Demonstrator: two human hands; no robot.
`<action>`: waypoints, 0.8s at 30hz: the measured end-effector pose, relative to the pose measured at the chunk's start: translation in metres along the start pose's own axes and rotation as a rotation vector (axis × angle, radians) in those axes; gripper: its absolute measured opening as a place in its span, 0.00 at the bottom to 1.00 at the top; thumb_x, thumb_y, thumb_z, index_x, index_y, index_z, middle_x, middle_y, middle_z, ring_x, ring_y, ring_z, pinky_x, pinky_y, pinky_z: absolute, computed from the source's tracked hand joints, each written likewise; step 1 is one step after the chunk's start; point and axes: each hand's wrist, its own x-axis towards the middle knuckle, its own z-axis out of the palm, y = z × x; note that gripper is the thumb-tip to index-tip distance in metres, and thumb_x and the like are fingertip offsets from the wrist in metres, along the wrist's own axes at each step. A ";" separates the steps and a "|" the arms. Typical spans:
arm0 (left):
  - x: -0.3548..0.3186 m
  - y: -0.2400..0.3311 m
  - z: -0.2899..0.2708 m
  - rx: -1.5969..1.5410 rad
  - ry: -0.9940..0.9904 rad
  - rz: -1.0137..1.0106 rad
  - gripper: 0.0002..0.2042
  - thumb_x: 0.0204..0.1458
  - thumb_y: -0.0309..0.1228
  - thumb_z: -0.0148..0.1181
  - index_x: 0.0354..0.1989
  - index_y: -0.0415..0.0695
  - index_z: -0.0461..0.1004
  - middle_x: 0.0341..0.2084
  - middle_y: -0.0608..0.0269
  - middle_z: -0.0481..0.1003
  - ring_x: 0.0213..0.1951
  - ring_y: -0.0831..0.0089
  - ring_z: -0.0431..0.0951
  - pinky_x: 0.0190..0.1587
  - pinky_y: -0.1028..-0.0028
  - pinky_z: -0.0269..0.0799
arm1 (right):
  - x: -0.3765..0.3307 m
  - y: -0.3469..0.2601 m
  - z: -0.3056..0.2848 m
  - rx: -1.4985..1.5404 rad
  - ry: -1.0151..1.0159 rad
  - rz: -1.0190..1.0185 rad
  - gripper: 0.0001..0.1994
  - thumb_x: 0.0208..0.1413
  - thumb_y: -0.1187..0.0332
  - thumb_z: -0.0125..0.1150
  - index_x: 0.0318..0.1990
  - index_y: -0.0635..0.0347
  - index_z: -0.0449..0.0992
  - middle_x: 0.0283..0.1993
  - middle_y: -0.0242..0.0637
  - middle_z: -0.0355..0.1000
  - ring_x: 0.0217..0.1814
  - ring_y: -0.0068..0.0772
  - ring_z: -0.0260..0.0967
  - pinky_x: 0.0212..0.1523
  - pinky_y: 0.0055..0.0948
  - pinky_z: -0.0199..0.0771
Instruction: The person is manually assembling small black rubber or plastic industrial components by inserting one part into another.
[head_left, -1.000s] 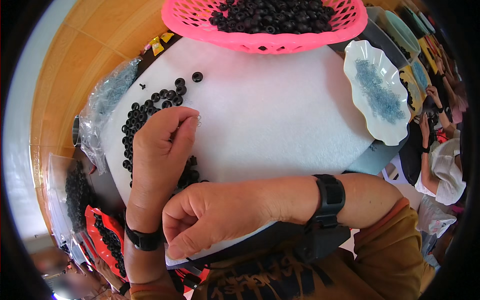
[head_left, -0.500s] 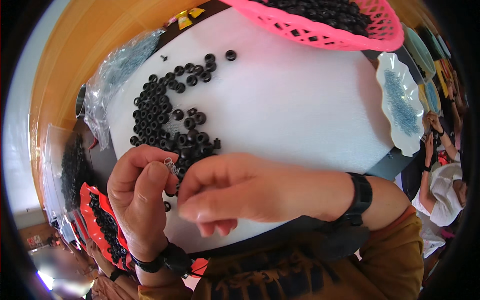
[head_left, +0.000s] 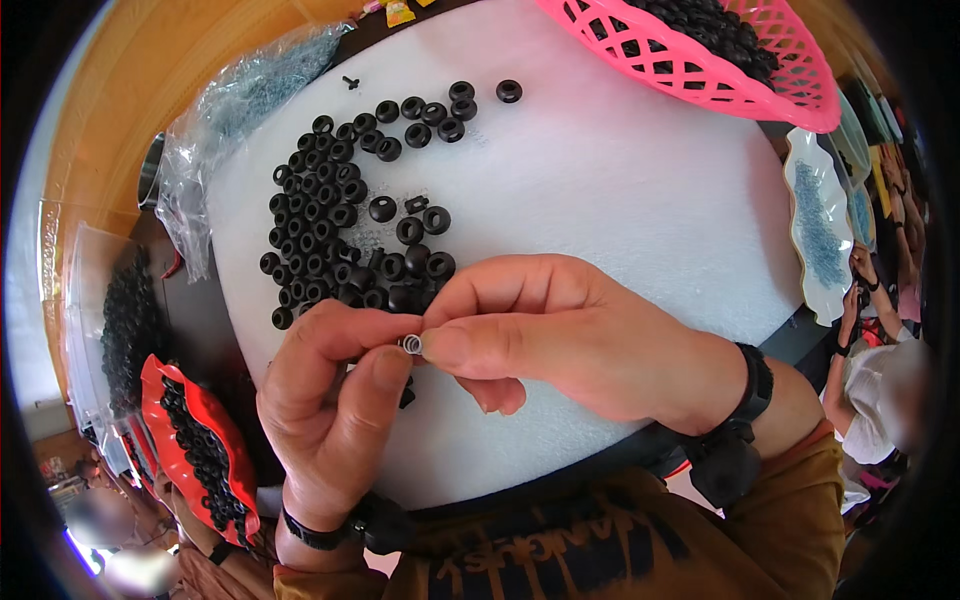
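My left hand (head_left: 335, 405) and my right hand (head_left: 560, 335) meet over the near part of a white foam board (head_left: 620, 200). Between their fingertips they pinch a small silvery metal ring (head_left: 412, 344). Each thumb and forefinger is closed on it. A pile of black rubber rings (head_left: 340, 220) lies on the board just beyond the hands, with a few loose ones further back. Both wrists wear dark bands.
A pink plastic basket (head_left: 700, 60) of black rings sits at the back right. A clear bag of small metal parts (head_left: 250, 100) lies at the back left. A red tray (head_left: 200, 450) with black rings is at lower left. White dishes (head_left: 815, 230) and another person's hands (head_left: 860, 270) are at the right.
My left hand came off the pile of black rings and drew toward me. Both hands now meet and pinch the small metal ring. The view has tilted down.
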 end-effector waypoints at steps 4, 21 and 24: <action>0.000 -0.004 -0.001 0.194 -0.012 0.173 0.06 0.50 0.22 0.59 0.36 0.38 0.76 0.24 0.65 0.72 0.26 0.78 0.68 0.28 0.79 0.62 | -0.001 -0.001 0.002 -0.015 0.010 -0.017 0.10 0.60 0.62 0.57 0.39 0.60 0.75 0.31 0.26 0.69 0.31 0.15 0.63 0.32 0.19 0.65; 0.004 -0.008 0.000 0.680 0.066 0.629 0.12 0.40 0.17 0.63 0.35 0.39 0.75 0.22 0.64 0.72 0.21 0.71 0.67 0.23 0.73 0.61 | -0.006 -0.002 0.007 -0.549 0.060 -0.234 0.11 0.60 0.73 0.57 0.48 0.68 0.72 0.36 0.27 0.71 0.34 0.09 0.61 0.32 0.13 0.63; 0.006 -0.009 0.001 0.715 0.083 0.733 0.13 0.38 0.18 0.65 0.35 0.40 0.75 0.21 0.65 0.72 0.20 0.71 0.67 0.24 0.72 0.61 | -0.003 0.005 0.005 -0.426 0.058 -0.287 0.12 0.60 0.73 0.57 0.49 0.68 0.72 0.37 0.29 0.72 0.34 0.10 0.61 0.34 0.14 0.64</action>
